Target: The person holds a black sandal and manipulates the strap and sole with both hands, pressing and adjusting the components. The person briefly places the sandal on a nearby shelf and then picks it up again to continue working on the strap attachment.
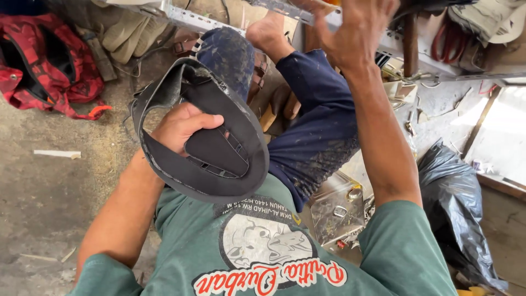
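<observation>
Count of items in head view:

Hands: 2. Left hand (183, 129), right hand (353, 30).
Dark shoe upper (219, 159), curved piece: 1, in the left hand.
Red bag (41, 63) on floor: 1.
Black plastic bag (455, 203): 1.
Clear plastic box (334, 211) of small metal fittings: 1; fittings too small to count.
Bare foot (266, 35): 1 visible.
Metal shelf rail (192, 21): 1.
White scrap strip (55, 154) on floor: 1.

The left hand (183, 129) grips the shoe upper (200, 137), above the lap. The right hand (353, 30) is raised to the shelf rail (219, 23) ahead. A bag (41, 63) lies far left on the floor (49, 192). A plastic sack (460, 214) sits right, with a metal tin (337, 211) between it and the knee.
</observation>
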